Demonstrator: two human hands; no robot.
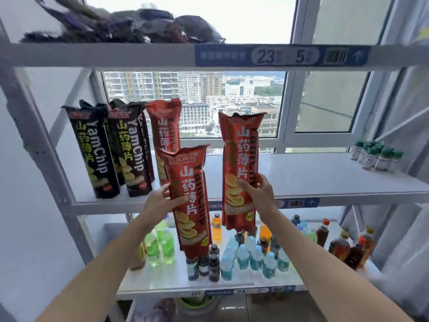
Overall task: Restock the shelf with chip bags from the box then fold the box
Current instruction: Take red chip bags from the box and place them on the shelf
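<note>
I hold two tall red YamChip bags upright in front of the white middle shelf point(325, 180). My left hand point(160, 201) grips the left red bag point(189, 201) at its middle; the bag's bottom hangs below the shelf edge. My right hand point(260, 194) grips the right red bag point(240, 168), which is raised higher, level with the shelf. On the shelf's left stand black YamChip bags point(92, 154) point(130, 154) and one more red bag point(164, 126) behind. The box is not in view.
Small green-capped bottles point(376, 155) stand at the middle shelf's far right. The lower shelf point(162, 289) holds several drink bottles point(253, 254). Dark bags point(130, 26) lie on the top shelf. A window sits behind the rack.
</note>
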